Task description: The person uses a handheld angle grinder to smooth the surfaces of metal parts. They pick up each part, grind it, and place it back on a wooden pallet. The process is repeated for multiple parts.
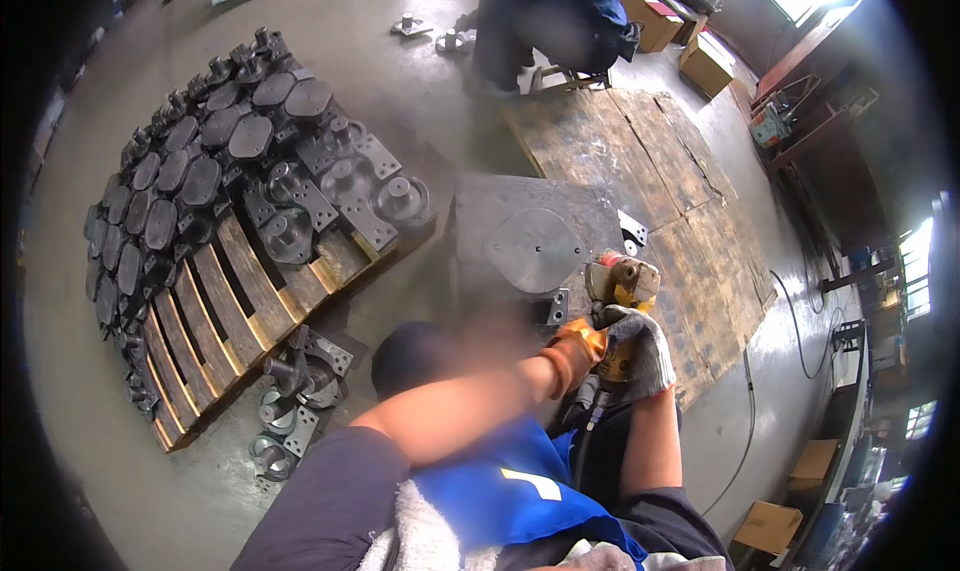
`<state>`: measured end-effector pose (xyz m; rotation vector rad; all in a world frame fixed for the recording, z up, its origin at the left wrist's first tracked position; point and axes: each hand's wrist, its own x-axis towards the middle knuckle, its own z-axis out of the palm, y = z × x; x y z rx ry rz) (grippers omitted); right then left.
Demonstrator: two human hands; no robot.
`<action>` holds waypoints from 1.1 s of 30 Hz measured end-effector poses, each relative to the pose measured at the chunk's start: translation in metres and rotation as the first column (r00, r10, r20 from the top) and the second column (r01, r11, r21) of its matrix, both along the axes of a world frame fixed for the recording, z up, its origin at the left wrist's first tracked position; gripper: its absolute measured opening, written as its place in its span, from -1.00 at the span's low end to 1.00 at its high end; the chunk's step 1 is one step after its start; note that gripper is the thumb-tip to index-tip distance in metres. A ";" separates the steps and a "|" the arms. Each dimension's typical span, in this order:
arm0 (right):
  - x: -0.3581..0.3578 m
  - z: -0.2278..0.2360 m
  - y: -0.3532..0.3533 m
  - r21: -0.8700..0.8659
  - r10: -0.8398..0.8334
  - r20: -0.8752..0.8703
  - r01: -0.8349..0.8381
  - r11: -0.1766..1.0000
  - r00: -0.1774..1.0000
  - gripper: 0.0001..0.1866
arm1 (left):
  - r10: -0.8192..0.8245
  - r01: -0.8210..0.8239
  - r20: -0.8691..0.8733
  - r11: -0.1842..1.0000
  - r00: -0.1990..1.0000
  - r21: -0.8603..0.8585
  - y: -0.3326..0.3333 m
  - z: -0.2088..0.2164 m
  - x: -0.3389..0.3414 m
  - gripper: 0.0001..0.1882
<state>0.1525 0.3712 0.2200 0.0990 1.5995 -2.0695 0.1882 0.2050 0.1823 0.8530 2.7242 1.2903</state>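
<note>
A yellow angle grinder (622,287), its metal head dusty, is held upright in front of my body, right of centre. My right hand (645,356), in a grey-white knit glove, is closed around its body. My left hand (577,351), in an orange work glove, comes across from the left with curled fingers against the grinder's left side; its fingertips are partly hidden. Just beyond lies a flat metal plate (533,250) with rounded corners and small holes, on a dark square work surface (485,199). A small drilled metal block (558,307) is near my left hand.
At left, a wooden pallet (215,293) bears many stacked metal parts (172,171). More parts (290,416) lie on the floor beside it. Wooden boards (655,161) cover the floor at right. A seated person (545,21) is ahead; a cable (748,431) runs along the right.
</note>
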 end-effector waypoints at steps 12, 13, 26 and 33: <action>-0.025 -0.043 0.012 0.443 0.114 -0.286 0.025 0.896 0.951 -0.73 | -0.023 0.042 0.063 0.950 0.998 -0.309 0.032 -0.027 -0.035 -0.53; -0.025 -0.038 0.011 0.465 0.165 -0.297 -0.009 0.885 0.941 -0.73 | -0.011 0.033 0.081 0.960 0.997 -0.279 0.033 -0.029 -0.036 -0.54; -0.031 -0.025 0.002 0.569 0.318 -0.323 -0.085 0.818 0.892 -0.70 | 0.000 0.025 0.083 0.953 0.997 -0.301 0.012 -0.012 -0.030 -0.60; -0.026 -0.015 -0.004 0.560 0.262 -0.276 -0.067 0.826 0.925 -0.67 | -0.025 0.042 0.041 0.874 0.999 -0.483 0.081 -0.090 -0.060 -0.60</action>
